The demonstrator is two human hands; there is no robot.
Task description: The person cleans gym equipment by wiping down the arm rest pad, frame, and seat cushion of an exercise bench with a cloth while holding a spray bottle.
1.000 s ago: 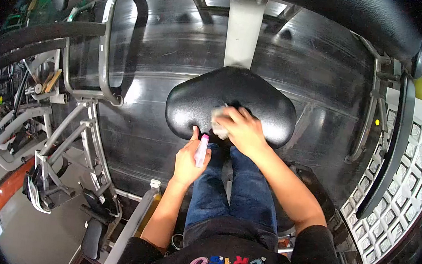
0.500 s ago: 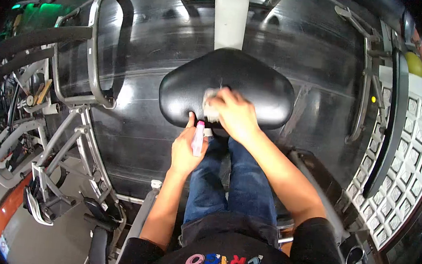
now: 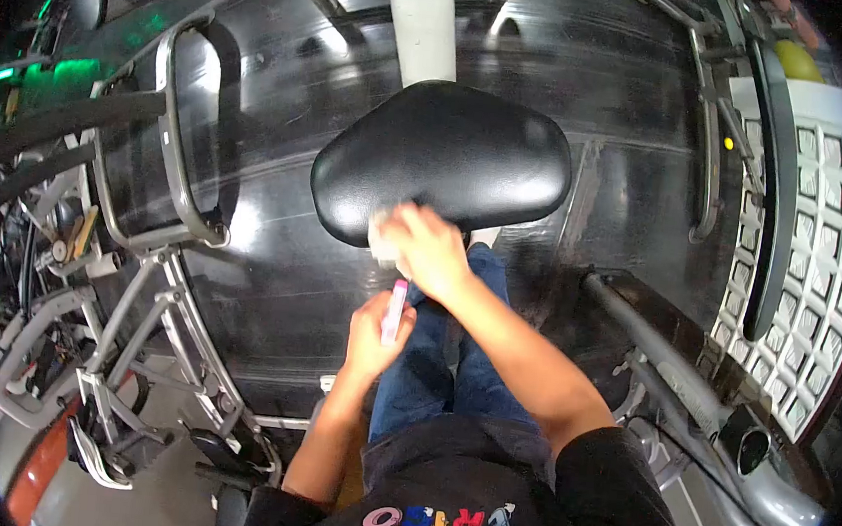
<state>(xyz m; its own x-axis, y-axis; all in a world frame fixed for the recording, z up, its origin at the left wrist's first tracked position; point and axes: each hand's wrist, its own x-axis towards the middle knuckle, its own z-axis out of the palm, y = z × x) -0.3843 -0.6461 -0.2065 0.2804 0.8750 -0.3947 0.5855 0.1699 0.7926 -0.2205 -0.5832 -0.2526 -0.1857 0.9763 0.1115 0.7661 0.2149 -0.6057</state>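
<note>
A black padded seat with rounded corners lies in front of my legs, fixed near a white beam. My right hand is closed on a pale cloth, at the lower left edge of the seat; both are slightly blurred. Just below it, my left hand is wrapped round a small pinkish-white bottle with a pink top. The left hand is off the seat.
Grey metal frames of gym machines stand at the left. A thick grey tube runs along the lower right. Beyond it are a white patterned panel and a yellow-green ball.
The view has shifted and turned. My right hand with the cloth has moved left and toward me to the seat's near edge. My left hand has drawn back from the seat with the bottle.
</note>
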